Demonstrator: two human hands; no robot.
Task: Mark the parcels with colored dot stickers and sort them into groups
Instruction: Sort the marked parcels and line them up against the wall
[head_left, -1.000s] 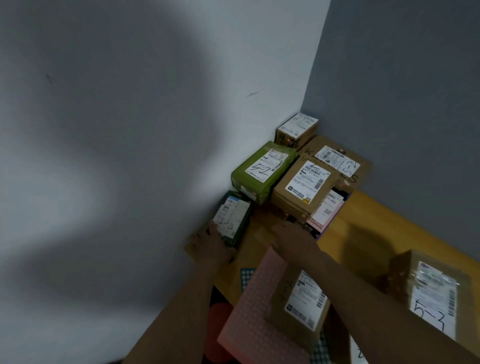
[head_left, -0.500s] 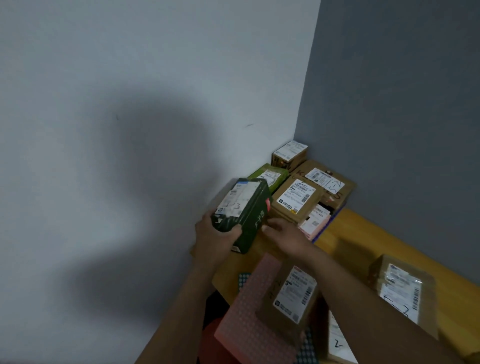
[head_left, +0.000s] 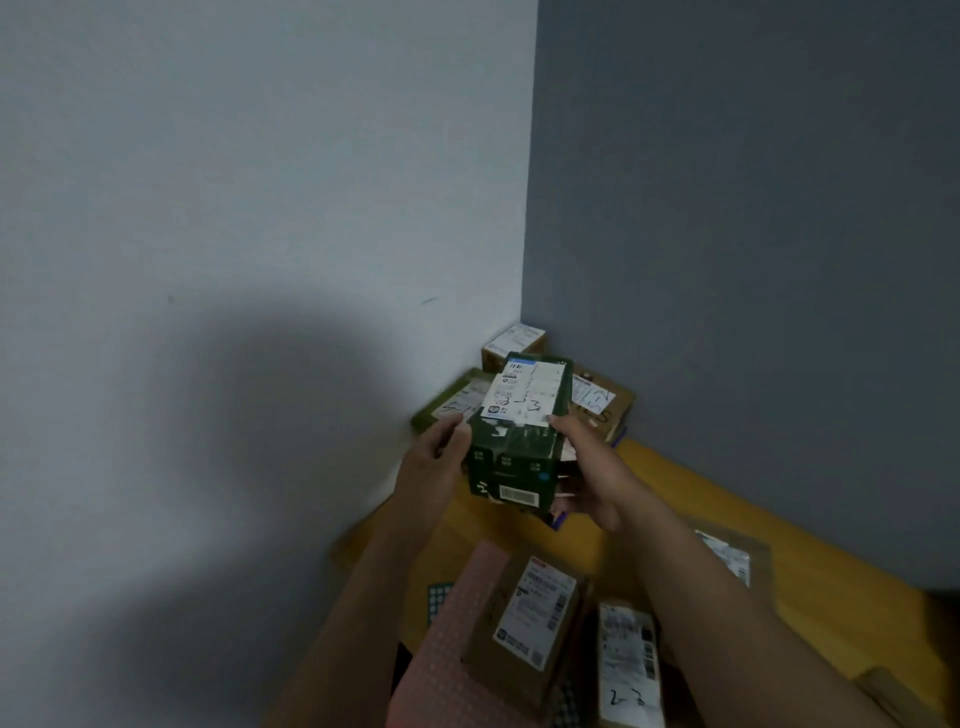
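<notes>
Dark green parcel (head_left: 519, 431) held above the wooden table (head_left: 810, 566), frame centre, white label up. Left hand (head_left: 434, 465) grips its left side; right hand (head_left: 589, 475) grips its right side, fingers curled round. Pink sticker sheet (head_left: 457, 639) lower centre, under a brown parcel (head_left: 524, 623).

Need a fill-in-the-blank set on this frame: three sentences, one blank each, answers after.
1. The dark green cardboard box with a white label is gripped by ____ hands, the left hand and the right hand.
2. The small round dot sticker on the box's near face is coloured ____.
3. The brown cardboard parcel lies partly on a ____ sticker sheet.

Missing words: both; blue; pink.
</notes>
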